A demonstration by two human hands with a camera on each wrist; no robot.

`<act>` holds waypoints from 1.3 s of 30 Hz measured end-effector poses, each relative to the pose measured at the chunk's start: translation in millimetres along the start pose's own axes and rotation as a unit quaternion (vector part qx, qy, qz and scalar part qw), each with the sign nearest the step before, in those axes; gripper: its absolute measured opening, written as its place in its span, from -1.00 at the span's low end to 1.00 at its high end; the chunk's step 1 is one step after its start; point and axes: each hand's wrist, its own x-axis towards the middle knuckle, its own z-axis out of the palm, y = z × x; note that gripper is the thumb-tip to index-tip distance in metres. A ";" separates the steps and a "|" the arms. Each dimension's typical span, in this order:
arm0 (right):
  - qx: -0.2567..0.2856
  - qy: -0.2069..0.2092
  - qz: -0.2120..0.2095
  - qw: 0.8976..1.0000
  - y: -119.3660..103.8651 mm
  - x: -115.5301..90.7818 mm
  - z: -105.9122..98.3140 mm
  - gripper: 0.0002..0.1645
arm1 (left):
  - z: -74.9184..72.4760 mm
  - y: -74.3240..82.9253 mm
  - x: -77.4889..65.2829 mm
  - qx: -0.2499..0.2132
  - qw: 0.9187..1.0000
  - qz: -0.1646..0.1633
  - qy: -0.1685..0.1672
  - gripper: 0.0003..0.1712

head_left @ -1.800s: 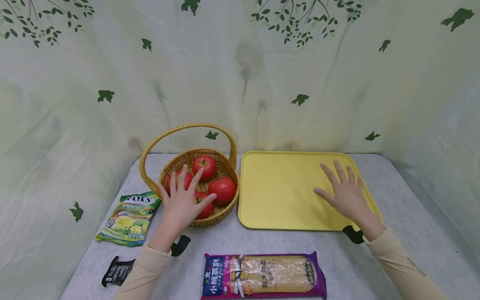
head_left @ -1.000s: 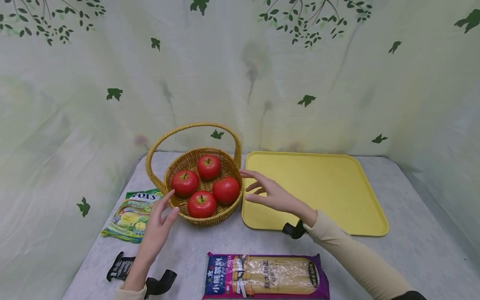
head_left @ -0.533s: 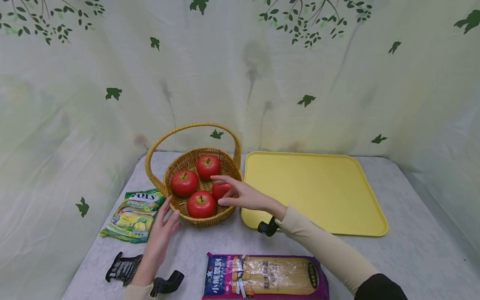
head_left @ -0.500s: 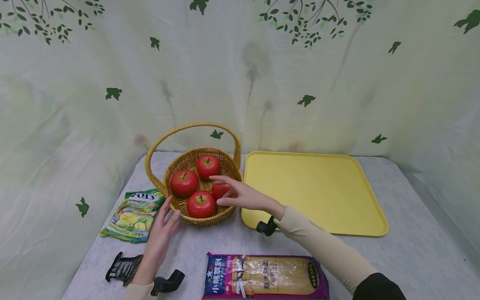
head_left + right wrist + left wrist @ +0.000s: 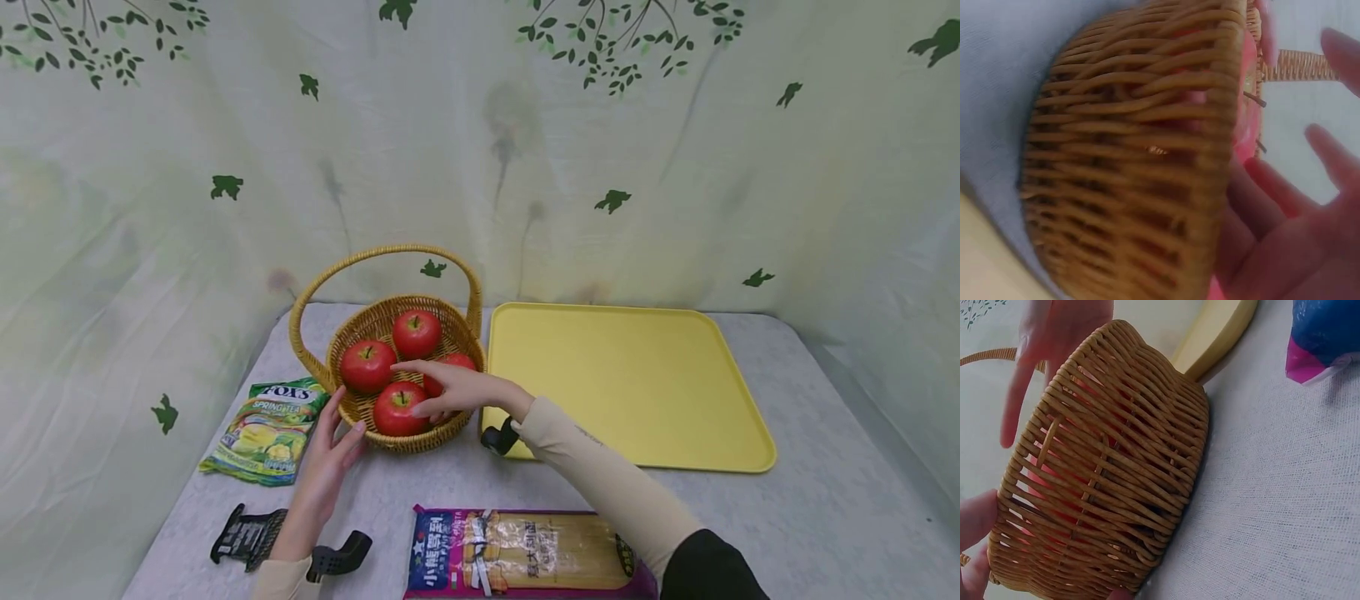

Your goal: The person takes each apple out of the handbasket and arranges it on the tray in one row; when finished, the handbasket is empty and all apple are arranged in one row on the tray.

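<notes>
A wicker basket (image 5: 411,445) with a tall arched handle holds several red apples. My left hand (image 5: 324,462) rests against its front left rim; in the left wrist view, fingertips (image 5: 975,519) touch the weave. My right hand (image 5: 468,392) reaches in over the right rim, fingers apart. Its thumb is at the front apple (image 5: 396,410), and its index finger points towards the left apple (image 5: 366,367). It partly covers the right apple (image 5: 457,361); the back apple (image 5: 416,333) lies uncovered. In the right wrist view, the basket wall (image 5: 1129,131) hides some of the right fingers.
A yellow tray (image 5: 630,383) stands right of the basket. A green candy bag (image 5: 266,433) lies to its left, and a small black packet (image 5: 243,533) is beside my left wrist. A long pasta package (image 5: 525,554) lies in front, partly under my right sleeve.
My right hand has swung left from above the tray into the basket over the apples. My left hand has drawn back from over the apples to the basket's front left rim.
</notes>
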 end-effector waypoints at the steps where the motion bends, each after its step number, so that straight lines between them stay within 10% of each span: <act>1: 0.003 -0.006 0.012 1.000 -0.8 2.6 0.6 -0.19 | -0.4 0.0 -0.1 0.001 1.000 0.000 0.000 -0.18; 12: -0.031 -0.025 0.095 0.995 -7.3 26.1 11.0 -0.19 | -1.8 -1.7 -0.3 -0.005 1.000 -0.004 0.004 -0.22; 20: -0.169 -0.013 0.081 0.982 -9.4 33.6 17.5 -0.23 | -1.9 -2.0 -0.8 -0.007 1.000 -0.006 0.007 -0.22; 39: -0.123 0.106 0.014 0.987 -6.2 19.6 18.6 -0.23 | -0.4 -3.0 -1.5 0.000 1.000 -0.002 0.012 -0.20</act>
